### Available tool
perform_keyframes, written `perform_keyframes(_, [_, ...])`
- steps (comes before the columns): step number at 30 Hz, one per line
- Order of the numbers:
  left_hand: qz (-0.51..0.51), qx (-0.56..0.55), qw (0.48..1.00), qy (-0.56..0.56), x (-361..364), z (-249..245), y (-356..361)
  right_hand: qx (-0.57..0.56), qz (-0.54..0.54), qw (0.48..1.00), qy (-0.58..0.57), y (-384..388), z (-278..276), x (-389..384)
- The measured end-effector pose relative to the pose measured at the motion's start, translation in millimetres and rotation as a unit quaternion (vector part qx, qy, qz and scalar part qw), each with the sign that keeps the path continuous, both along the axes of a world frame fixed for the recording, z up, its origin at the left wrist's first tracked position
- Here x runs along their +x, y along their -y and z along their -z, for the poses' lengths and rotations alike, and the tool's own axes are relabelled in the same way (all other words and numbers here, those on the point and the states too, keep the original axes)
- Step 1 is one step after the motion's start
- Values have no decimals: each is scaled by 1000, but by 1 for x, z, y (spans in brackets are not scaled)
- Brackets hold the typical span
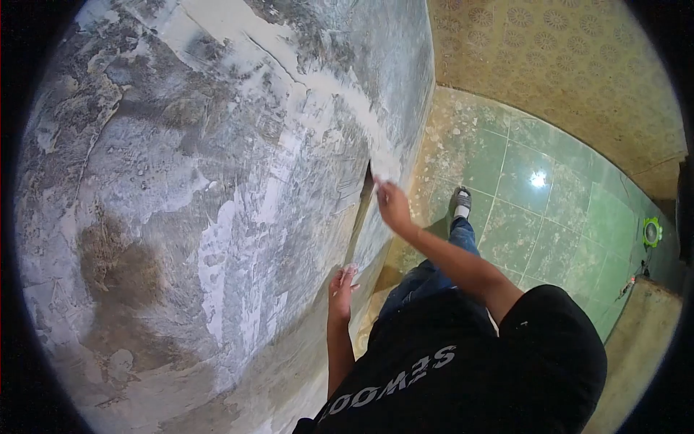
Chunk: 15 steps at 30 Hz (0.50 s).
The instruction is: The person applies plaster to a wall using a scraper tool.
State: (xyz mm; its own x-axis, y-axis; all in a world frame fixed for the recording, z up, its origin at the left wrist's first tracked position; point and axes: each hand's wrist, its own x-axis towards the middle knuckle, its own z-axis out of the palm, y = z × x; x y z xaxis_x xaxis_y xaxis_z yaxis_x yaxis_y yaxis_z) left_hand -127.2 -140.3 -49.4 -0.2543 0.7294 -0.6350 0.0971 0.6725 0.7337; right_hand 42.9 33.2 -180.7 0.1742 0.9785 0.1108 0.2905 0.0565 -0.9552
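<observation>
A rough grey wall (pixel 181 173) with white plaster patches fills the left and centre. My right hand (pixel 394 206) is closed close to the wall, its fingers curled by a pale smear; what they hold is too small to make out. Beside its fingertips, a narrow dark opening or shadow (pixel 368 179) tops a long brownish strip (pixel 356 230) running down towards my left hand. Lower on the wall, my left hand (pixel 343 288) has bent fingers with something whitish at the tips, which I cannot identify.
Green floor tiles (pixel 512 177) with pale splatters lie to the right, where my foot in a grey slipper (pixel 463 197) stands. A patterned, yellowish wall (pixel 549 50) rises beyond. A bright green round device (pixel 652 231) and a pale padded-looking object (pixel 643 333) are at the far right.
</observation>
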Motion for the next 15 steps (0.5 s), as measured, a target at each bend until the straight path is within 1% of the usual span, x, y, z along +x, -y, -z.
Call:
perform_keyframes(1, [-1,0,1000,4,2,0,-2,-68,-70,995,12,24,-12,3])
perform_keyframes(3, [4,-8,1000,12,6,-3,-6,-80,-136,987,-13,43,-6,21])
perform_keyframes(4, [1,-8,1000,14,5,0,-8,-87,-159,983,-19,45,-13,33])
perform_keyframes(5, [-7,4,1000,13,4,2,-9,-29,-109,992,-61,35,-20,41])
perform_keyframes(6, [-15,16,1000,11,3,5,-8,29,-57,993,-102,15,-38,54])
perform_keyframes(7, [-16,17,1000,13,1,8,-8,-57,-33,996,-59,-4,-76,72])
perform_keyframes(8, [-4,24,1000,16,0,10,-9,19,16,995,-98,-33,-48,75])
perform_keyframes(9, [8,33,999,17,0,10,-10,-6,71,996,-63,-58,-40,80])
perform_keyframes(10, [9,36,999,17,1,8,-12,-48,105,993,-16,-82,-48,86])
perform_keyframes(11, [19,31,999,14,4,4,-14,9,112,993,-36,-104,-42,85])
perform_keyframes(12, [28,27,999,10,5,1,-17,12,113,993,-37,-111,-45,82])
perform_keyframes(14, [26,31,999,13,5,-2,-18,72,57,996,8,-124,-50,70])
perform_keyframes(15, [22,31,999,17,5,-4,-18,43,30,998,19,-113,-59,61])
